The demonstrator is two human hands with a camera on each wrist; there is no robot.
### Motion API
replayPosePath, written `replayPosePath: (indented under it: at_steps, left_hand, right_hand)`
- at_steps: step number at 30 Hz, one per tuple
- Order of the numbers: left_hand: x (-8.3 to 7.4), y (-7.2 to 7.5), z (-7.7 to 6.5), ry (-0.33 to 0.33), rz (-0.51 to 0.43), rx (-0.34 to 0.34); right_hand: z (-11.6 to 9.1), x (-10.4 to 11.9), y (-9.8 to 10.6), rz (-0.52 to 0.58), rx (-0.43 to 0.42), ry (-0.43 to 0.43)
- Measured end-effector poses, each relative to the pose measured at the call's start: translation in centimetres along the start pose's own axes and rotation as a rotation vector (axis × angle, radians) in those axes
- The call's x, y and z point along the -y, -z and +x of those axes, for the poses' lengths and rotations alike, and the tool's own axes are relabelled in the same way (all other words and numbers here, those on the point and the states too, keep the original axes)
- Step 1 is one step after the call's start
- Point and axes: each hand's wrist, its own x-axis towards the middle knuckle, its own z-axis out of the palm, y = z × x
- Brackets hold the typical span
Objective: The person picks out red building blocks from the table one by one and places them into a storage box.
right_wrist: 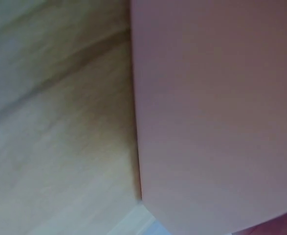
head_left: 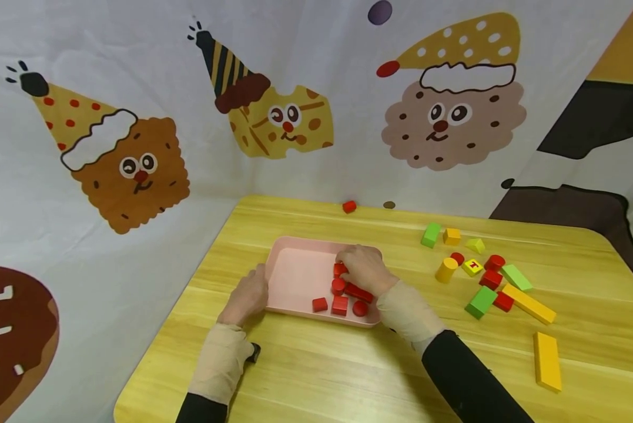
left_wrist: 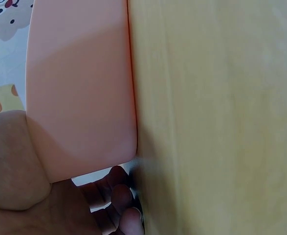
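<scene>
Though shallow, a broad pink tray (head_left: pixel 297 273), left fingers (left_wrist: pixel 121 195) around its end, grip of right fingers (head_left: pixel 349 257) unclear.

Wood-grain counter (head_left: pixel 316 376) supports: pink tray (head_left: pixel 300 276); coloured blocks (head_left: pixel 491 279) right of tray; one red block (head_left: pixel 350 207) at far edge.

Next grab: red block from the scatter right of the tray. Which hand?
Probably right. The right hand is at the right end of the pink tray, nearer those red blocks; the left hand holds the tray's left end, the tray between it and them.
</scene>
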Motion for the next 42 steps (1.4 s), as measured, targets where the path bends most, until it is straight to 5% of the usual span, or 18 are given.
replayPosePath:
  at_steps: [19, 42]
  left_hand:
    - [0.3, -0.1, 0.1, -0.037, 0.004, -0.02]
    - [0.4, -0.3, 0.1, -0.049, -0.005, -0.026]
  right_hand:
    - [-1.2, -0.7, 1.1, 0.125, -0.067, 0.046]
    - [-5.7, -2.3, 3.1, 0.12, -0.179, -0.043]
